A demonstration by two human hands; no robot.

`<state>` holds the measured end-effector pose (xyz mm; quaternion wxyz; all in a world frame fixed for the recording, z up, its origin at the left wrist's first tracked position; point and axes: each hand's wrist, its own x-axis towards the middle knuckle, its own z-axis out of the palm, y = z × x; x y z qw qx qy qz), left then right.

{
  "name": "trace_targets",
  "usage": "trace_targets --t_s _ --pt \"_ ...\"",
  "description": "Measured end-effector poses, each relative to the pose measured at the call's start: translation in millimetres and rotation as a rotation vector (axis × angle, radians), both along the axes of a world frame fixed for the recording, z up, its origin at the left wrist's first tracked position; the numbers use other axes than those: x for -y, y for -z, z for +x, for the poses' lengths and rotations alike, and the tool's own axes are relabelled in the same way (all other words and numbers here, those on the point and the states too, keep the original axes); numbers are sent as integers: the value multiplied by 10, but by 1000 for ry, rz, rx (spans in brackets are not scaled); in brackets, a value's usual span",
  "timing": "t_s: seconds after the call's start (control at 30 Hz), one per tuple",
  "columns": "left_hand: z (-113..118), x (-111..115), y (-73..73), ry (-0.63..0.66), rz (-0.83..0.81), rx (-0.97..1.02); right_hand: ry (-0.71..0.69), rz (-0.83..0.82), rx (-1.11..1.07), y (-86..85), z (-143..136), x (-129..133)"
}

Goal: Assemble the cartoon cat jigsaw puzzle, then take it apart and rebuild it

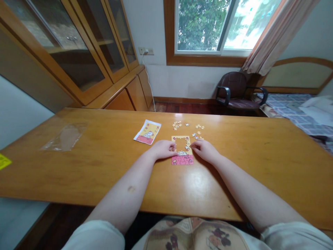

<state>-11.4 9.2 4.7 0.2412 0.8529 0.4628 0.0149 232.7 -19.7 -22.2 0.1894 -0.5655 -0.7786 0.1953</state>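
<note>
A partly assembled jigsaw puzzle point(182, 159) lies flat on the wooden table, pink at the bottom, with a yellow border round an open gap in the middle. My left hand point(164, 149) rests at its left edge, fingers curled; whether anything is between them is too small to tell. At the right edge is my right hand point(204, 150), thumb and fingertips close together beside the border, and what they hold, if anything, cannot be made out. Loose yellow pieces point(177, 125) sit beyond the puzzle, and more loose pieces point(199, 127) lie beyond my right hand.
A picture card point(147, 132) showing a white figure on yellow and pink lies left of the puzzle. Farther left on the table point(104, 166) is a clear plastic bag point(68, 137). An office chair point(235, 90) stands beyond the far edge, near a bed.
</note>
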Motion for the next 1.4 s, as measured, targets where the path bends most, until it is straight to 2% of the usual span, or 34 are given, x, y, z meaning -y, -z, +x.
trace_targets --t_s 0.23,0.5,0.73,0.87,1.03,1.17,1.4 --pt "4 -2 1 4 5 -7 -31 36 86 -11 -72 52" --pt "4 -4 15 1 16 -11 -55 38 42 59 -22 17" --pt "-13 -15 31 7 25 -7 -8 51 2 -13 -13 17" --pt "17 33 18 -6 68 19 -32 42 23 -37 7 19" --pt "127 166 -30 100 64 67 -93 21 42 -36 21 20" --pt "175 212 -34 184 36 59 -77 35 37 -12 -3 17" --pt "160 185 5 131 60 26 -22 30 22 -4 -81 33"
